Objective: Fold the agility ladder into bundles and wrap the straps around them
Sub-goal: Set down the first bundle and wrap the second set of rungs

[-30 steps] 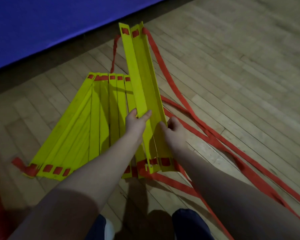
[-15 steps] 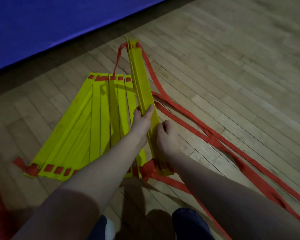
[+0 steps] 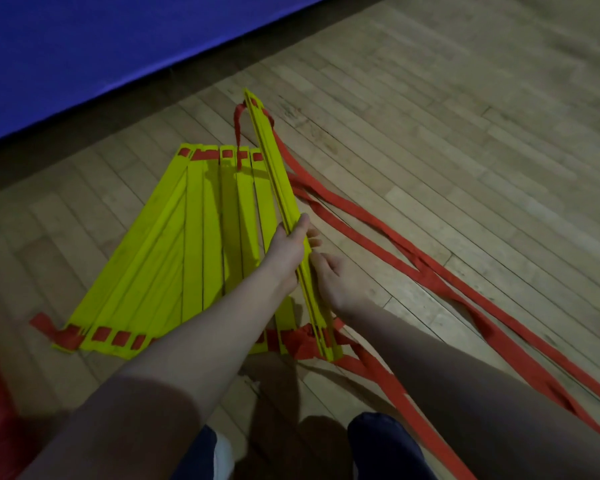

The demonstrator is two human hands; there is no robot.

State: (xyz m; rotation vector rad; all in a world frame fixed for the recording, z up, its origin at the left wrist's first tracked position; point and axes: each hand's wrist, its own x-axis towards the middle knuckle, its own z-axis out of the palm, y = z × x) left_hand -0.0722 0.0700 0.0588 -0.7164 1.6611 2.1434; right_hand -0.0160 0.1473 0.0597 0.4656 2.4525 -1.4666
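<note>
The left hand [image 3: 288, 247] clasps the on-edge rung bundle [image 3: 274, 161]; the right hand [image 3: 336, 282] rests loosely open against it, holding nothing. Loose rungs [image 3: 201, 237] fan flat left of both hands, straps [image 3: 395, 258] trailing right. Recommend squaring the ends flush before wrapping.

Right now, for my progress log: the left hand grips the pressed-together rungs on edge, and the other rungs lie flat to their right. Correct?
Not quite. The head view shows the left hand gripping the pressed-together rungs on edge, but the flat rungs lie to their left, not their right.
</note>
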